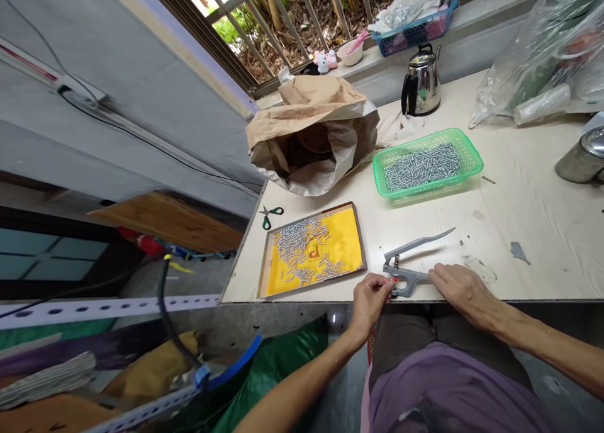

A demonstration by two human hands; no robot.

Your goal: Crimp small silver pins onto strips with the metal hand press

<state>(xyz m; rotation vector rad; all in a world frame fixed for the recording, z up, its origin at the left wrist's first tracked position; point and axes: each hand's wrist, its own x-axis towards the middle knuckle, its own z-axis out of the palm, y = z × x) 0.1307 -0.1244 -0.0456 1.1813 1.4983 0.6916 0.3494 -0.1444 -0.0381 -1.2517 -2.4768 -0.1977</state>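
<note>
Grey spring-loaded hand pliers (409, 281) lie at the table's front edge, their two handles spread wide apart. My right hand (465, 291) is closed around the end of the lower handle. At the jaws my left hand (370, 302) is pinched shut; a speck of red shows by its fingertips, and whatever they hold is too small to make out. Left of the pliers sits a shallow tray (361, 235) with a yellow lining, and small silvery metal pins (295, 241) are scattered over its left and lower parts.
A green plastic basket (474, 162) full of similar pins stands behind the pliers. Scissors (271, 217), an open brown paper sack (306, 115), a steel kettle (422, 84), plastic bags (542, 61) and a metal mug (585, 156) are around the table.
</note>
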